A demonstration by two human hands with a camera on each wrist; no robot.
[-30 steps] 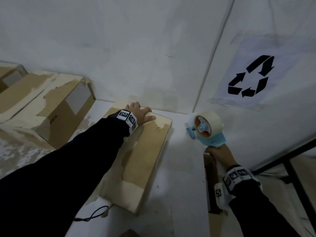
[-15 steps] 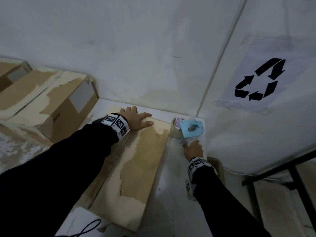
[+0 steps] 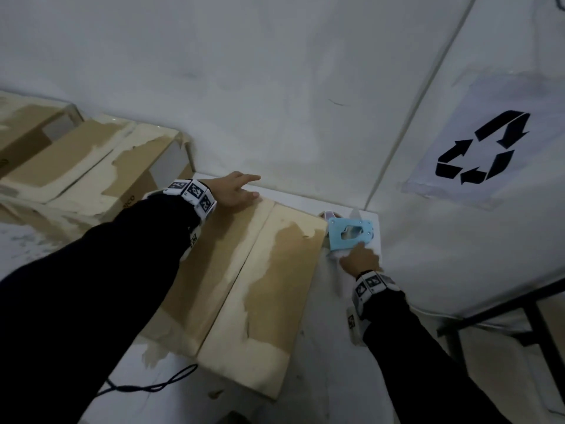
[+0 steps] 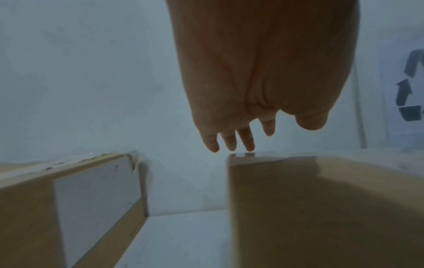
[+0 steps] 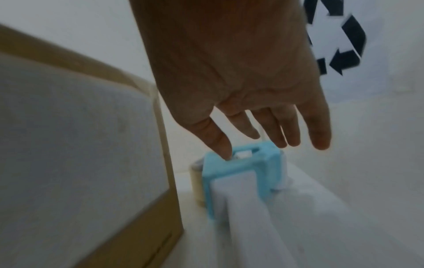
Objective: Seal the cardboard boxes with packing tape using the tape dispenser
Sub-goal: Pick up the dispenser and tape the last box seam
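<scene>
A closed cardboard box (image 3: 250, 286) with pale tape strips lies on the white table (image 3: 324, 347). My left hand (image 3: 244, 188) rests on the box's far left corner with straight fingers; in the left wrist view the left hand (image 4: 241, 141) hovers at the far edge of the box (image 4: 321, 199). The light-blue tape dispenser (image 3: 350, 234) lies on the table by the box's far right corner. My right hand (image 3: 357, 252) is open just behind it. In the right wrist view the right hand (image 5: 270, 143) has spread fingers, one fingertip touching the dispenser (image 5: 241, 168).
More taped cardboard boxes (image 3: 91, 166) are stacked at the left, one (image 4: 69, 190) close beside my left hand. The white wall stands right behind the box, with a recycling sign (image 3: 480, 148). A black cable (image 3: 153, 384) lies near the front; a black metal frame (image 3: 504, 310) is at the right.
My right hand brought the dispenser down from the air, laid it on the table beside the box and let go. My left hand slid left along the box's far edge.
</scene>
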